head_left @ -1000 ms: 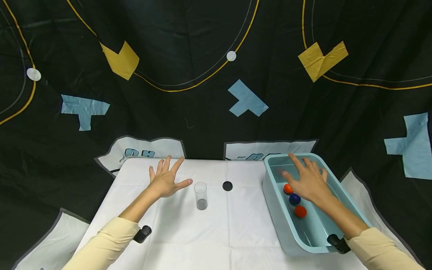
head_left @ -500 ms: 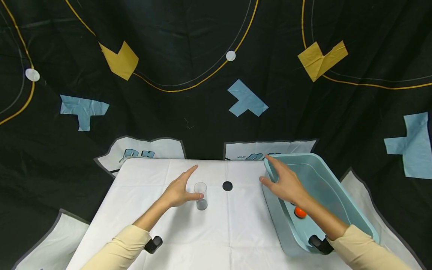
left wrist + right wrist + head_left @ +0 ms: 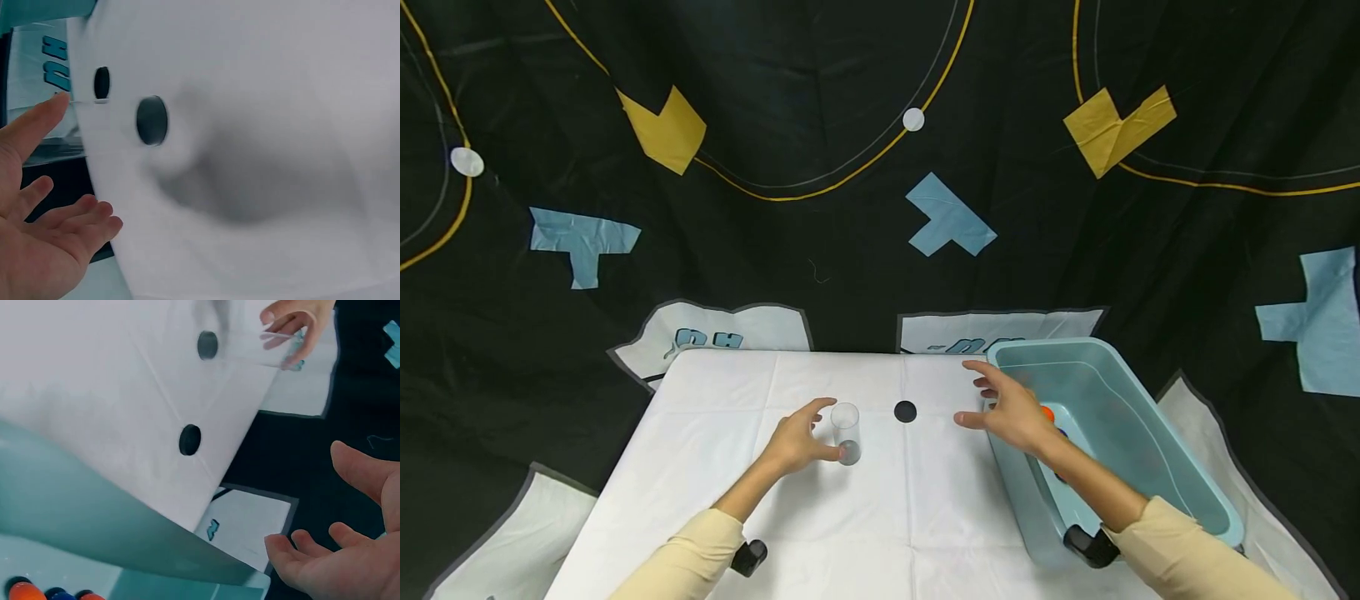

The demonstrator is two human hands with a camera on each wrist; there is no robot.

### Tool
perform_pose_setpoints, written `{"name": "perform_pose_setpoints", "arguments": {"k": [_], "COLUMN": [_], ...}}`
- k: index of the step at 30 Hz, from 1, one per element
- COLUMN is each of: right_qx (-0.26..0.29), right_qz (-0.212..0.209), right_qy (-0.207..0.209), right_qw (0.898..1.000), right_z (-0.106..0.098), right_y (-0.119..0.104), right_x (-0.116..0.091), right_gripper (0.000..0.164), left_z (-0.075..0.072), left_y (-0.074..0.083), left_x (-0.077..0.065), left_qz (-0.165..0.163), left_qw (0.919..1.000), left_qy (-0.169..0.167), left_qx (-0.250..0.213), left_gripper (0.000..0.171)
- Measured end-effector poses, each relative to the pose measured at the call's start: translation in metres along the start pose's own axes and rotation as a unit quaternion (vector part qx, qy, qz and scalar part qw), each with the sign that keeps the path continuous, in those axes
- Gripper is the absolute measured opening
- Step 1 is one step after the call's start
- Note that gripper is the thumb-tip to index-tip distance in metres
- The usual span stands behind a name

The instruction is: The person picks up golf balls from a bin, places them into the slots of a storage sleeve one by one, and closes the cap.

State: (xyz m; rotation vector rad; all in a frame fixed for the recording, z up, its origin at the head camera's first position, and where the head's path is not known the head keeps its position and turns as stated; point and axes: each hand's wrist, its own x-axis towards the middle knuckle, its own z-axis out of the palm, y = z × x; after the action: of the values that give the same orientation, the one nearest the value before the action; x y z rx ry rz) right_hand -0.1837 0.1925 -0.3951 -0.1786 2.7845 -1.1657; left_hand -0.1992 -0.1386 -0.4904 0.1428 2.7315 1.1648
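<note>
A clear drinking glass (image 3: 846,423) stands upright on the white table, with a grey disc showing at its bottom. My left hand (image 3: 797,442) is at the glass's left side, thumb overlapping its lower part and fingers curved behind; contact cannot be told. In the left wrist view, the left hand's thumb and fingers are spread apart. My right hand (image 3: 1018,417) hovers over the left rim of a light blue bin (image 3: 1180,454), fingers loosely bent and holding nothing. Inside the bin are an orange ball (image 3: 26,592), a blue ball (image 3: 60,594) and a red-orange ball (image 3: 92,596), partly hidden by my right arm.
A black disc (image 3: 906,412) lies on the white tabletop (image 3: 865,517) between glass and bin. Behind the table hangs a black cloth (image 3: 820,258) with yellow and blue tape. White printed sheets (image 3: 1000,332) show past the table's far edge.
My left hand has come down and right to the glass, its spread fingers curving in. My right hand has moved left from over the balls to the bin's left rim.
</note>
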Motion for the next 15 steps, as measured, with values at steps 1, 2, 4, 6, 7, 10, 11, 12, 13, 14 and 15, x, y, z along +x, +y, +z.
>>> {"name": "perform_pose_setpoints", "arguments": {"k": [1,2,4,6,7,10,11,12,13,14,15], "right_qx": [0.002,0.000,-0.005,-0.007,-0.007,-0.006,-0.004,-0.004,-0.004,-0.005,-0.004], "right_qz": [0.004,0.005,0.008,0.011,0.013,0.016,0.017,0.020,0.023,0.025,0.029], "right_qy": [-0.003,-0.005,-0.009,-0.011,-0.013,-0.019,-0.022,-0.024,-0.025,-0.026,-0.027], "right_qw": [1.000,1.000,1.000,1.000,1.000,1.000,1.000,1.000,0.999,0.999,0.999], "right_z": [0.001,0.003,0.007,0.011,0.012,0.017,0.018,0.019,0.020,0.021,0.022], "right_y": [0.001,0.002,0.003,0.005,0.005,0.007,0.007,0.008,0.008,0.008,0.009], "right_x": [0.000,0.000,0.000,0.000,0.000,-0.001,-0.001,-0.001,-0.001,-0.001,-0.001], "right_gripper": [0.079,0.078,0.077,0.076,0.076,0.075,0.074,0.074,0.073,0.073,0.072], "left_z": [0.002,0.004,0.009,0.013,0.015,0.020,0.021,0.023,0.024,0.025,0.026], "left_y": [-0.002,-0.004,-0.008,-0.010,-0.011,-0.012,-0.013,-0.013,-0.013,-0.013,-0.012], "left_x": [0.001,0.002,0.003,0.004,0.005,0.007,0.007,0.008,0.008,0.009,0.009], "left_qz": [-0.003,-0.006,-0.007,-0.005,-0.002,0.003,0.004,0.005,0.007,0.009,0.010], "left_qw": [1.0000,1.0000,0.9999,0.9998,0.9998,0.9997,0.9996,0.9995,0.9993,0.9992,0.9990], "left_qy": [0.003,0.006,0.012,0.017,0.019,0.024,0.025,0.029,0.033,0.036,0.039], "left_qx": [-0.001,-0.002,-0.005,-0.005,-0.005,-0.007,-0.008,-0.010,-0.014,-0.016,-0.020], "left_gripper": [0.084,0.082,0.078,0.076,0.075,0.073,0.073,0.072,0.070,0.068,0.067]}}
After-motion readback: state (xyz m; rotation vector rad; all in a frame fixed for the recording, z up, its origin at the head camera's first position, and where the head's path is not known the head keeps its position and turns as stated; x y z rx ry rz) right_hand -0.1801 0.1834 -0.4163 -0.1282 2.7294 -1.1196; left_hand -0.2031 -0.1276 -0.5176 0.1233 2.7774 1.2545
